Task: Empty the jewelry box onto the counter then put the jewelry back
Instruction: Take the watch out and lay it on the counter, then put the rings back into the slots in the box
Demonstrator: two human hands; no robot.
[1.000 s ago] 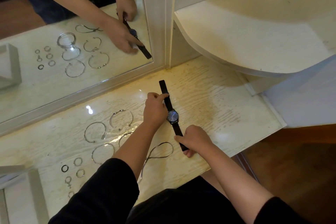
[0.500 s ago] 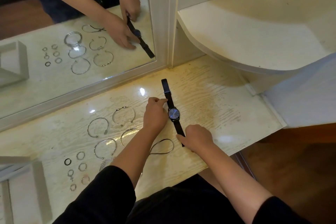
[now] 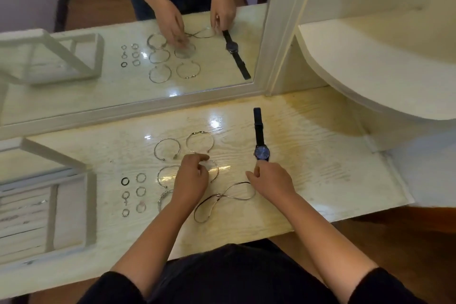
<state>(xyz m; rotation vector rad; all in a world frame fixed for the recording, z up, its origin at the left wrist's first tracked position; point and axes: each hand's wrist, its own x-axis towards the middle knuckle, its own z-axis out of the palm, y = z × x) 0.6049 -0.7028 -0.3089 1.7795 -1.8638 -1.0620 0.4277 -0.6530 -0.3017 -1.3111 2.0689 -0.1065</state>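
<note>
Black-strap watch (image 3: 261, 151) lies at 12 o'clock of right hand (image 3: 271, 181); dial text illegible. Both hands are curled, left hand (image 3: 191, 180) over bangle (image 3: 216, 170); grip indeterminate.

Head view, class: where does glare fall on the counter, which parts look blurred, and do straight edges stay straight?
Head view: white glare patches sit on the glossy cream wood-grain counter near the thin silver bangles; head view: the left hand and the white jewelry box at the left edge look soft; head view: the white mirror frame slants and its upright leans, a wide-angle effect.
</note>
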